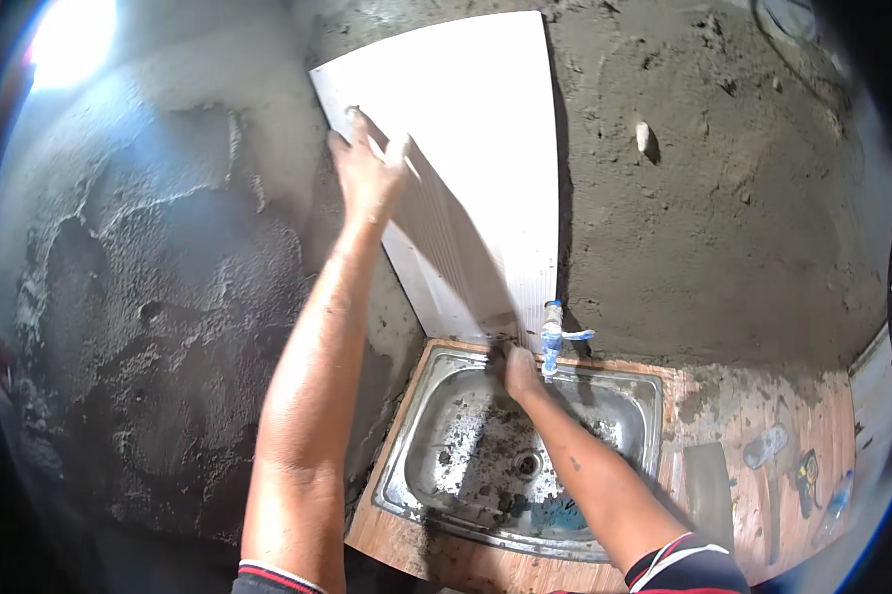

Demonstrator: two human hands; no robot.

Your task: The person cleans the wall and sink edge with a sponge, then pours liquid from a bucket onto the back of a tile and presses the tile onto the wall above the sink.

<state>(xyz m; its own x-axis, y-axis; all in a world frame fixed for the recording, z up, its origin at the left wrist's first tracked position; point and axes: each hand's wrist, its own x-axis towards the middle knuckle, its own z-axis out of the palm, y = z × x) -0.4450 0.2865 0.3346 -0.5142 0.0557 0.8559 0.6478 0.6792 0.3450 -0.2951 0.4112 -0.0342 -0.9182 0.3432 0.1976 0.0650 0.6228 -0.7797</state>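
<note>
A large white tile (pixel 486 119) with fine ribbed lines leans against the mortar-covered wall behind the sink. Against its left part lies my left hand (pixel 372 178), fingers spread and holding nothing. My right hand (pixel 518 371) is low at the tile's bottom edge, above the sink's back rim; its fingers fall in dark shadow, so whether they grip anything is unclear. Just right of that hand, a tap (pixel 552 337) with blue parts sticks out from the wall beside the tile's edge. Below is the steel sink (pixel 654 416), spattered with mortar.
On the wood-look counter (pixel 689 396) to the right lie a grey slab (pixel 708 490), a mallet (pixel 766 447), a yellow-and-black tape measure (pixel 809 473) and a clear bottle (pixel 842 493). Rough wet mortar (pixel 703 228) covers the wall right of the tile. A bright lamp (pixel 70 40) shines at upper left.
</note>
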